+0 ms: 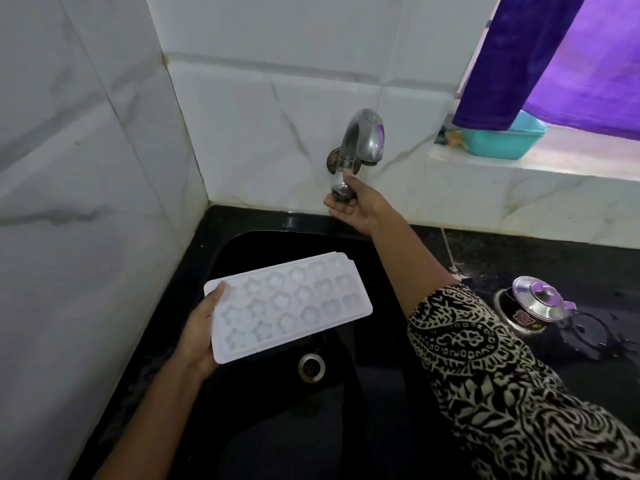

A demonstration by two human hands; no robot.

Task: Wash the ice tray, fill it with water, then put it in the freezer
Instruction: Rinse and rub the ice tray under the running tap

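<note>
White ice tray (289, 306) held above black sink (221, 233), left hand (199, 329) fingers gripping its end. Right hand (353, 207) fingers curled round tap handle (339, 189)

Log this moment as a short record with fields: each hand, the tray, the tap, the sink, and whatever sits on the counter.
left hand: grips one short end of the ice tray, thumb on top
ice tray: white, cells facing up, held above the sink
right hand: fingers round the lower end of the tap
tap: metal, wall-mounted; no water stream visible
sink: black; drain uncovered
counter: steel lidded pot right of the sink
</note>
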